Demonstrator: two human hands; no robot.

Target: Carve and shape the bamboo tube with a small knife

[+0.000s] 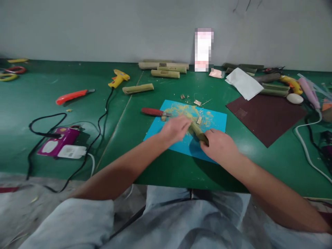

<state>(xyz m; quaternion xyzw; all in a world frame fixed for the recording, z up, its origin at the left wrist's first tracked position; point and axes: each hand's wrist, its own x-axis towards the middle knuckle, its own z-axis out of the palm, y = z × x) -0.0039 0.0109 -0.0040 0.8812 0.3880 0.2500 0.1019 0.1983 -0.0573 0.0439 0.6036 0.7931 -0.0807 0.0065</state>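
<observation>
Yellow glue gun [118, 79], purple power strip [70, 135] with white plug [71, 151] — white paper [243, 83] overlapping brown sheet [268, 119]

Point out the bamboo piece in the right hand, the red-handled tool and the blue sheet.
Bamboo piece [198, 131]: head view, middle of its visible side.
Red-handled tool [152, 111]: head view, on the handle.
Blue sheet [183, 145]: head view, bare part toward the near edge.

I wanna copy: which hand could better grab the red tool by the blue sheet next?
Probably the left hand: it's closer to the red tool, though its grip is unclear. The right hand is farther, holding the bamboo piece.
</observation>
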